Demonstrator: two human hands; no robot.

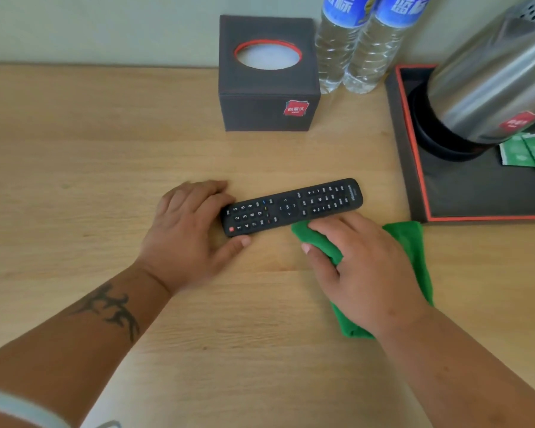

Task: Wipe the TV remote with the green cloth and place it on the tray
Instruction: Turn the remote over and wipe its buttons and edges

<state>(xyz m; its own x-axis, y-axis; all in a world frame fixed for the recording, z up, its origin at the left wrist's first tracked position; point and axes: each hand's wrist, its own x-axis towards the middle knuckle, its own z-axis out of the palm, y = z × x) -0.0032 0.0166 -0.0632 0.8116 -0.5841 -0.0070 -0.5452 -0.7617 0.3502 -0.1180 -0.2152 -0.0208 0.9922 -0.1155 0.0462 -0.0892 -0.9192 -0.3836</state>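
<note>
Both hands engaged. Left hand [189,233] pinches remote [292,206] at its number end, flat on worktop [90,168]. Right hand [363,273] clutches green cloth [414,242] touching remote's near edge. Advise: steady remote, wipe lengthwise, then tray [464,196].

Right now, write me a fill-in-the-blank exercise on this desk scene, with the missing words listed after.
1. The left hand holds the end of the TV remote that carries the ____ buttons.
2. The right hand grips a cloth coloured ____.
3. The kettle stands on the ____.
4. Behind the tissue box stand ____ water bottles.

Missing words: number; green; tray; two
</note>
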